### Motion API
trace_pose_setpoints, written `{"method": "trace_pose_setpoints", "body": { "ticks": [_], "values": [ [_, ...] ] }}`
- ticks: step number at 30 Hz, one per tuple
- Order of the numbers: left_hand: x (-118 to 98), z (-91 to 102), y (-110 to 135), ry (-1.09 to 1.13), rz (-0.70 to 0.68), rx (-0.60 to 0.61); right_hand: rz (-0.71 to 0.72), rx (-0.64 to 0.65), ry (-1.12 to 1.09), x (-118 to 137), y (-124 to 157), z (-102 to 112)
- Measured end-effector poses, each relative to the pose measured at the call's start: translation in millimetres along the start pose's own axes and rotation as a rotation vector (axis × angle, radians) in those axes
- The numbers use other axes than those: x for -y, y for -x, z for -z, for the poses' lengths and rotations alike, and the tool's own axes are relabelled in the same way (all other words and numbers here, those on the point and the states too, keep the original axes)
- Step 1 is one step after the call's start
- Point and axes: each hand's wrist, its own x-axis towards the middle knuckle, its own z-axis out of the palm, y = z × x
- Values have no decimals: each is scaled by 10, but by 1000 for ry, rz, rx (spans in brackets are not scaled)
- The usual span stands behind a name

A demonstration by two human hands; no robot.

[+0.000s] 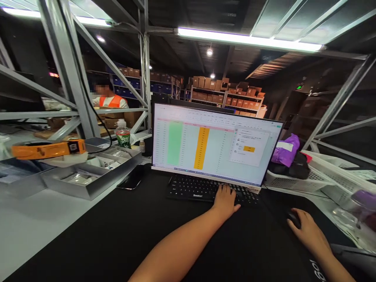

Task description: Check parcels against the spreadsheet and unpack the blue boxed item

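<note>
My left hand (225, 201) rests on the right part of a black keyboard (194, 190), fingers apart and reaching over the keys. Over to the right, my right hand (310, 229) is wrapped around a dark computer mouse (294, 218), most of which its fingers cover. Behind the keyboard stands a monitor (188, 145) that displays a spreadsheet with a green column and an orange one. A smaller window overlaps the sheet at the screen's right side. Keyboard and mouse both lie on a black desk mat (141, 235).
Left of the mat are a phone (131, 182), grey boxes (88, 184) with small packets, an orange strap-like item (48, 149) and a bottle (122, 135). White baskets (299, 182) with a purple package (286, 150) stand right. A person in an orange vest (113, 102) is behind the metal frame.
</note>
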Motion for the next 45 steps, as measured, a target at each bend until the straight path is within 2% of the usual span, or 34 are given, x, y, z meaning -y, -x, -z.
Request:
{"method": "trace_pose_setpoints", "body": {
  "ticks": [4,6,13,20,31,36,45],
  "values": [
    [-2,17,-2,11,0,13,-127,39,-259,-228,34,-20],
    [-4,22,-4,17,3,20,-143,42,-283,-234,35,-46],
    [-9,-12,1,8,7,13,76,20,-12,154,-5,-53],
    [-4,4,6,2,3,8,101,15,43,159,14,-61],
    [6,-33,-8,35,11,-23,-38,-8,41,308,-16,101],
    [15,-34,-1,21,4,-54,-35,2,29,421,26,165],
    [26,-13,0,-13,-7,-67,-78,52,177,590,69,248]
  ]
}}
